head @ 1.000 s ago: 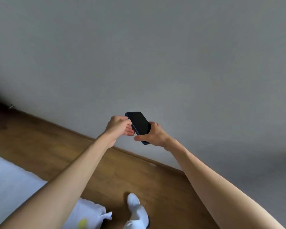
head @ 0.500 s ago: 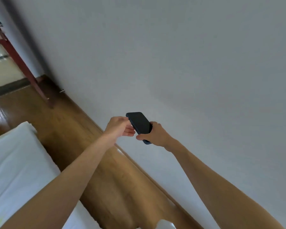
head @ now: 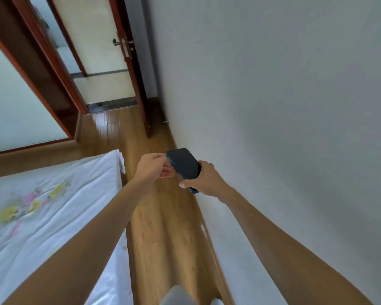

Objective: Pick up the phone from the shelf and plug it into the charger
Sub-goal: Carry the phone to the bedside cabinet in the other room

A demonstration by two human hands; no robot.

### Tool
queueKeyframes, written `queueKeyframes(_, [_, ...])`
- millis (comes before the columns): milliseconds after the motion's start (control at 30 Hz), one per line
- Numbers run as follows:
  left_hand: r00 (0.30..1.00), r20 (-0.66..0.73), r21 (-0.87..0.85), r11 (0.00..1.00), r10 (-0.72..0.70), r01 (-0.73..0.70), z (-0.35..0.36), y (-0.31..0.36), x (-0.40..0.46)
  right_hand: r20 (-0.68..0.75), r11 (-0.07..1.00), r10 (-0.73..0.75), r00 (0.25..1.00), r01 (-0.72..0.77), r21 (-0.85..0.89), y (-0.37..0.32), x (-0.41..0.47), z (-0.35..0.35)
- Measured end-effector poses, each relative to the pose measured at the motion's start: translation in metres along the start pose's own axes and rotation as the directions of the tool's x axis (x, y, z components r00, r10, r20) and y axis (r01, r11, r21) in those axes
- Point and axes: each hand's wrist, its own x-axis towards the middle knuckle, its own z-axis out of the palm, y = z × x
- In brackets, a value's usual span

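Right hand [head: 204,180] fingers wrapped around lower half of phone [head: 183,165]; phone gripped in mid-air, screen dark, tilted. Left hand [head: 152,167] fingertips pinched at phone's top-left corner. Wood floor [head: 154,227] seen below, wall [head: 284,106] at right, bed [head: 53,205] at left, open door [head: 130,62] beyond.

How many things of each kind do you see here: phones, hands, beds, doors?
Phone: 1
Hands: 2, the left hand and the right hand, both on the phone
Bed: 1
Door: 1
Total: 5
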Motion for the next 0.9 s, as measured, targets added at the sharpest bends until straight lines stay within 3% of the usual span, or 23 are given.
queueKeyframes(300, [0.974,-0.191,-0.133,0.987,-0.118,0.094,-0.041,0.001,0.118,0.189,0.993,-0.059,0.980,0.077,-0.093,-0.044,0.139,0.020])
queueKeyframes(900, [0.965,-0.204,-0.267,0.958,-0.164,0.107,-0.209,0.066,0.448,0.276,0.936,-0.167,0.946,0.241,-0.258,-0.228,0.484,0.085])
